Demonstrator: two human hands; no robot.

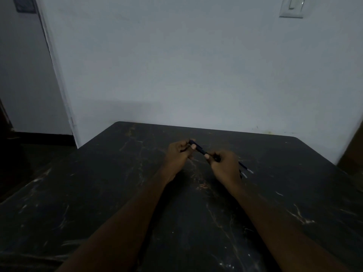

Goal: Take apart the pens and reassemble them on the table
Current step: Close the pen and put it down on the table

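— While the dark pen (pixel 198 149) is taken as the landmark, what can be said of the hands?

— The left hand (pixel 177 154) is seen at the pen's upper left end. Its fingers are curled in, and that end of the pen is pinched between the thumb and the fingertips. The right hand (pixel 225 165) is seen at the pen's lower right end, also closed, with the barrel gripped between thumb and forefinger. The pen is held above the table (pixel 98 193), tilted down from left to right, and spans the gap between the two hands.

— Is anything else held?

— Two thin dark rods with pale tips (pixel 246 170) are seen sticking out to the right of the right hand, beyond the pen's lower end. Whether they are gripped in that hand or lie on the table behind it cannot be told. Whether the pen is whole or partly taken apart cannot be told either; the light is too dim.

— And the surface?

— A black table with pale, marble-like veins is spread beneath the pen. Both bare forearms are stretched over it from the near edge.

— And the room?

— To the far left of the pen, a wall corner (pixel 59 79) is seen, with a dark floor below it. Behind the pen, a plain pale wall (pixel 186 65) is seen. High to the right of the pen, a white light switch (pixel 292 6) is mounted on that wall.
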